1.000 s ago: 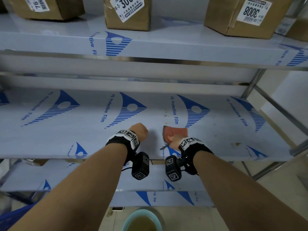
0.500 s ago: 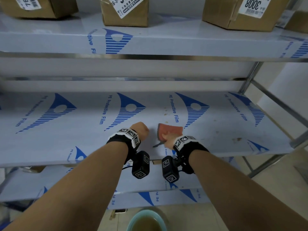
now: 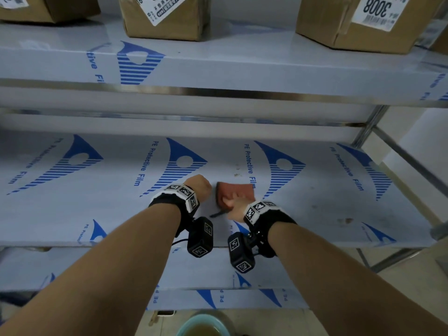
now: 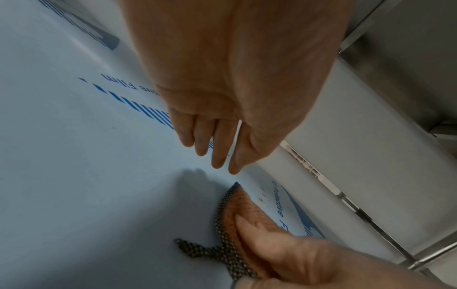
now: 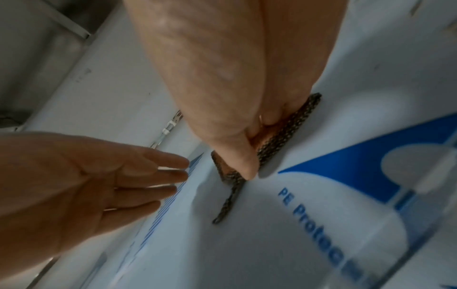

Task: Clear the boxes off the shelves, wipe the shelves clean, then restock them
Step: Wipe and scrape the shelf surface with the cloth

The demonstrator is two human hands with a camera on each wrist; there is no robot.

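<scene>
Shelf (image 3: 72,209) in middle has no boxes. Right hand (image 3: 236,206) presses orange cloth (image 3: 238,191) flat on it, thumb pinching edge. Left hand (image 3: 200,186) beside cloth, fingers straight, holds nothing.

From my head, the camera looks forward and down over both my forearms at the film-covered middle shelf (image 3: 315,214), with brown cardboard boxes (image 3: 167,18) on the shelf above. Each wrist camera sits close, looking along my palm toward the shelf's back. Both show the orange mesh-edged cleaning cloth (image 4: 245,211) and my opposite hand.
</scene>
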